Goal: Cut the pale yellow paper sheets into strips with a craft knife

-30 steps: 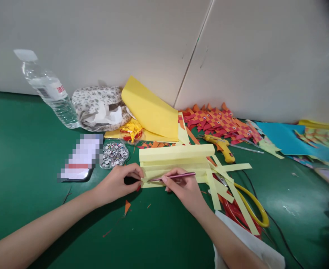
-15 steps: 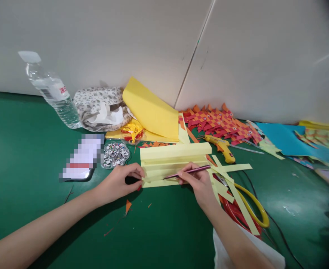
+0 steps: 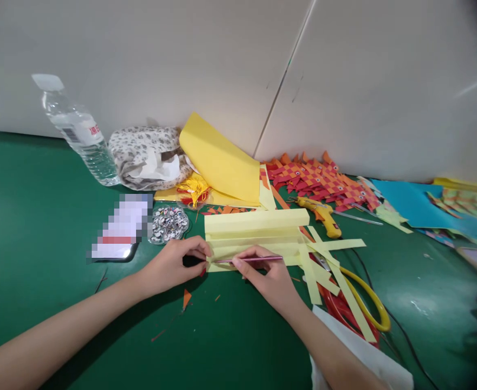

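A pale yellow sheet of paper [image 3: 258, 233] with several crosswise folds lies on the green table. At its lower left corner my left hand [image 3: 184, 262] pinches the edge between thumb and fingers. My right hand [image 3: 260, 271] is closed round a thin purple pen [image 3: 263, 259], held nearly flat over the sheet's lower part. The pen's tip points left, close to my left fingers. Whether the tip touches the paper I cannot tell.
Right of the sheet lie pale yellow strips [image 3: 344, 245], scissors with a yellow handle [image 3: 371, 303] and a yellow glue gun [image 3: 322, 216]. Behind are woven paper fish [image 3: 315, 179] and yellow card [image 3: 222, 160]. On the left stand a bottle [image 3: 79, 135], phone [image 3: 122, 230] and googly eyes [image 3: 168, 225].
My right hand has slid left along the sheet with the pen, which now lies flatter. My left hand keeps its grip at the corner.
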Demonstrator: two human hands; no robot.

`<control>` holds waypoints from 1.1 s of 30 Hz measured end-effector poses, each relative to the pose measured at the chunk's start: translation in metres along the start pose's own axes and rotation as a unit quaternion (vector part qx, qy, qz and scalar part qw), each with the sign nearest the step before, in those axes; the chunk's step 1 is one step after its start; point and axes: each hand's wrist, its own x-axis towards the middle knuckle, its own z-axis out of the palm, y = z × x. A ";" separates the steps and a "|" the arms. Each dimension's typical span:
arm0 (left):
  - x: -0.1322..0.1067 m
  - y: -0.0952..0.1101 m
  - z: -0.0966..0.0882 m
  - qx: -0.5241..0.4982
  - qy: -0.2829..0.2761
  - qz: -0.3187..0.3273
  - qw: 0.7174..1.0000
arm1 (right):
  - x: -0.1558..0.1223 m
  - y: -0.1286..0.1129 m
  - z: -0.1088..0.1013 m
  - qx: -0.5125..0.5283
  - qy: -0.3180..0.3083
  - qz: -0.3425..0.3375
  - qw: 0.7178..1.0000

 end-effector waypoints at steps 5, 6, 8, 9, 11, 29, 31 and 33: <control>0.000 0.000 0.000 -0.003 0.001 0.003 1.000 | 0.000 0.002 0.002 -0.021 -0.011 0.003 1.000; 0.000 0.000 0.000 -0.003 0.001 0.002 1.000 | 0.000 0.002 0.003 -0.022 -0.009 0.005 1.000; 0.000 0.000 0.000 -0.001 0.004 0.002 1.000 | 0.000 0.002 0.002 -0.021 0.001 0.011 1.000; 0.000 0.000 0.001 0.001 0.005 0.002 1.000 | 0.000 0.003 0.001 -0.019 0.010 0.016 1.000; 0.000 0.000 0.001 0.006 0.009 0.002 1.000 | 0.001 0.004 -0.004 -0.004 0.031 0.028 0.999; -0.001 0.000 0.000 0.003 0.007 -0.007 1.000 | 0.004 0.010 -0.023 0.081 0.084 0.029 0.993; -0.001 0.000 0.001 0.002 0.010 -0.005 1.000 | 0.002 0.008 -0.017 0.073 0.068 0.026 0.995; -0.001 0.001 0.001 0.001 0.011 -0.004 1.000 | 0.000 0.005 -0.009 0.053 0.045 0.024 0.997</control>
